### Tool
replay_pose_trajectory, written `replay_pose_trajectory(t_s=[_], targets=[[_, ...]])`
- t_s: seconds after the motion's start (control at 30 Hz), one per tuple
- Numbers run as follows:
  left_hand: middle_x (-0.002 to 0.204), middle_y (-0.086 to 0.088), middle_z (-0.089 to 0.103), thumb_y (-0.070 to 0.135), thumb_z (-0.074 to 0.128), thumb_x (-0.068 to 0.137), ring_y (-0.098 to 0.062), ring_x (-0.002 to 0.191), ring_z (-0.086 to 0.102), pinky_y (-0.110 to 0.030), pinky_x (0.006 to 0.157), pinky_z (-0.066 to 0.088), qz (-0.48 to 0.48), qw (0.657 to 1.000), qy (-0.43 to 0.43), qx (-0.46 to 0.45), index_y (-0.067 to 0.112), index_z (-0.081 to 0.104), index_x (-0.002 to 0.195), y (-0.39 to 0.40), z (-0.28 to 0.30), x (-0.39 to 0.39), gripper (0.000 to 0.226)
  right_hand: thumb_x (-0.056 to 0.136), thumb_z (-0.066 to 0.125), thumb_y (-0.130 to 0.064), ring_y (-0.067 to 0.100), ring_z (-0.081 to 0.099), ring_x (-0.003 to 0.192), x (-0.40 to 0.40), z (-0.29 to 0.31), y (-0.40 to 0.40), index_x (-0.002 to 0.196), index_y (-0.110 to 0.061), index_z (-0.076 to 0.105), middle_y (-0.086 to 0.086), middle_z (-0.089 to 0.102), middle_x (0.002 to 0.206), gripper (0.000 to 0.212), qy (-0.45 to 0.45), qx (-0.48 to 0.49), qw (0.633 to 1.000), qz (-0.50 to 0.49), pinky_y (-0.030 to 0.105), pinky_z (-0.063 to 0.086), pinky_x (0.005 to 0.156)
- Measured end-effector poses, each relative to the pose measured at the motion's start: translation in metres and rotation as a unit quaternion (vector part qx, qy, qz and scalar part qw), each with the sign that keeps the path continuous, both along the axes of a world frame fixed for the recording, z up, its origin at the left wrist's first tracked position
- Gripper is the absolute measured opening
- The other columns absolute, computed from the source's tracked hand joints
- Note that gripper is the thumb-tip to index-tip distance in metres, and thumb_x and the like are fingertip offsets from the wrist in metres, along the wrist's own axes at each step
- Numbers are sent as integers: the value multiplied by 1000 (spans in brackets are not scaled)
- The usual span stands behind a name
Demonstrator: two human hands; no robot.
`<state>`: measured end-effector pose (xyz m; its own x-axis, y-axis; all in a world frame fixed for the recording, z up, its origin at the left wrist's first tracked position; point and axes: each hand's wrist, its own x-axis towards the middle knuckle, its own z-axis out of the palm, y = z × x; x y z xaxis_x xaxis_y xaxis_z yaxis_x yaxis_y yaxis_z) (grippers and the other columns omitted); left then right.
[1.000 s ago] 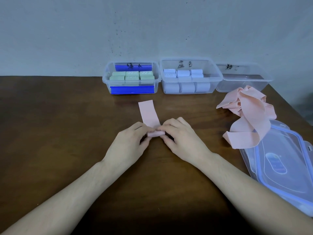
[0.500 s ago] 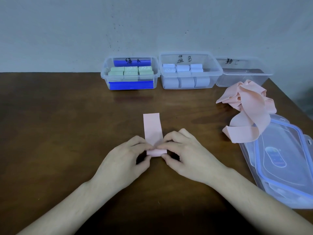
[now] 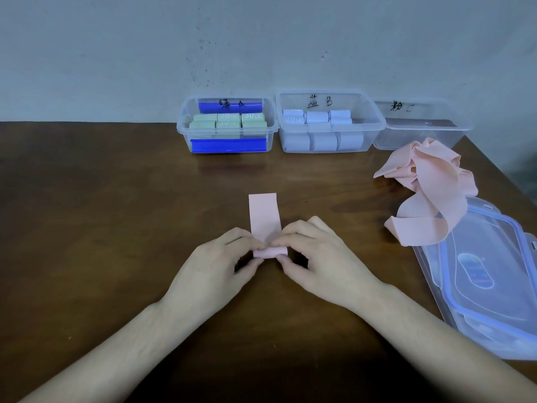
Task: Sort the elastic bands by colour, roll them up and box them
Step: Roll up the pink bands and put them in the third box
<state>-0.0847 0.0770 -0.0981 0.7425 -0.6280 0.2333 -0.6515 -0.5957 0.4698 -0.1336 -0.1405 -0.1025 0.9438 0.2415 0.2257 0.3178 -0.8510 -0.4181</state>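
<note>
Pink band (image 3: pixel 264 216) lies flat on the brown table (image 3: pixel 116 228), its long axis running straight away from the person toward the row of boxes at the wall, and its near end is already wound into a small roll (image 3: pixel 270 252) set crosswise to that axis. The left hand (image 3: pixel 215 271) pinches the roll's left end between thumb and curled fingers, and the right hand (image 3: pixel 322 263) pinches its right end the same way, so both hands sit level with each other, neither one nearer, with the unrolled tail stretching away from the roll on its far side. Rolling on, I judge, means turning the roll forward along that tail, and it calls for even pressure from both hands or the coil will skew to one side. Beyond the tail's far end stand the box of green rolls (image 3: pixel 226 125) and, right of it, the box of pale blue rolls (image 3: pixel 328 123); the clear box (image 3: pixel 418 126) further right looks unfilled and is likely this roll's home. A heap of loose pink bands (image 3: pixel 427 187) lies right of the roll, draped partly over stacked lids (image 3: pixel 494 274).
</note>
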Motion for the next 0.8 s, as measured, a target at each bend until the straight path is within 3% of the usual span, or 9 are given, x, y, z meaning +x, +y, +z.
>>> replay_pose_trajectory(t_s=[0.17,0.43,0.63,0.8], targets=[[110,21,57,37,58,94,-5,68,57,-15,62,51,19,1000,-2,3,26,72,114,-2,-1,7,26,94,67,-26,5,45,100,5,0,0,121,-33,65,-21,57,117,28,4,-1,1000,1,16,39,87],[107,16,60,28,64,91,8,62,46,0,59,36,17,1000,-19,-10,24,72,107,-7,0,13,19,100,56,-35,5,40,104,18,-1,1,131,-30,63,-19,55,121,32,-3,-18,1000,-26,24,41,91],[110,16,62,24,63,94,0,69,50,-3,63,38,30,999,-25,-7,23,73,112,-8,0,23,20,95,65,-27,9,45,97,23,-4,1,114,-27,66,-16,59,114,19,-32,3,999,-24,26,44,86],[110,14,60,23,69,90,0,62,46,-1,57,35,16,999,-30,-1,23,70,110,-10,1,26,20,99,59,-31,7,45,101,32,-2,-1,120,-30,66,-18,59,117,22,-15,-4,999,-31,29,45,89]])
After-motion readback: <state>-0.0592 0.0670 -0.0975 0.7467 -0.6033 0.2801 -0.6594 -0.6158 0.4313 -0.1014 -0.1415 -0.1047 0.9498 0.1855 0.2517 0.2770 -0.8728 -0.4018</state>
